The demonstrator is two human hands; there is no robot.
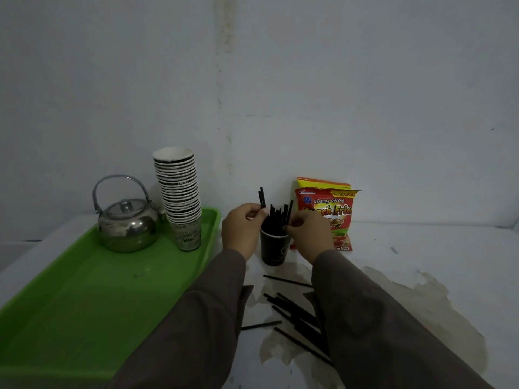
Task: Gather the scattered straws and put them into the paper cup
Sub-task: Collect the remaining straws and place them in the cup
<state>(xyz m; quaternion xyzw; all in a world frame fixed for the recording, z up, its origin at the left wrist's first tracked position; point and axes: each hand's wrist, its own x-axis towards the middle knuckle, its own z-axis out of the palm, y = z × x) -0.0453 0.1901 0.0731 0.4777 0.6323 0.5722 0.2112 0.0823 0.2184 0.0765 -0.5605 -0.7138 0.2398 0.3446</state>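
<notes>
A dark paper cup [273, 249] stands on the white table between my two hands, with several black straws [278, 217] sticking up out of it. My left hand [241, 228] pinches two black straws [262, 198] that rise above the cup's left rim. My right hand [309, 234] is at the cup's right rim, fingers closed on the straws standing there. More black straws [295, 310] lie scattered on the table in front of the cup, partly hidden by my right sleeve.
A green tray [92, 299] on the left carries a metal kettle [127, 223] and a tall stack of paper cups [179, 197]. Two red snack bags [334, 211] lean on the wall behind the cup. A brownish stain [407, 299] marks the table at the right.
</notes>
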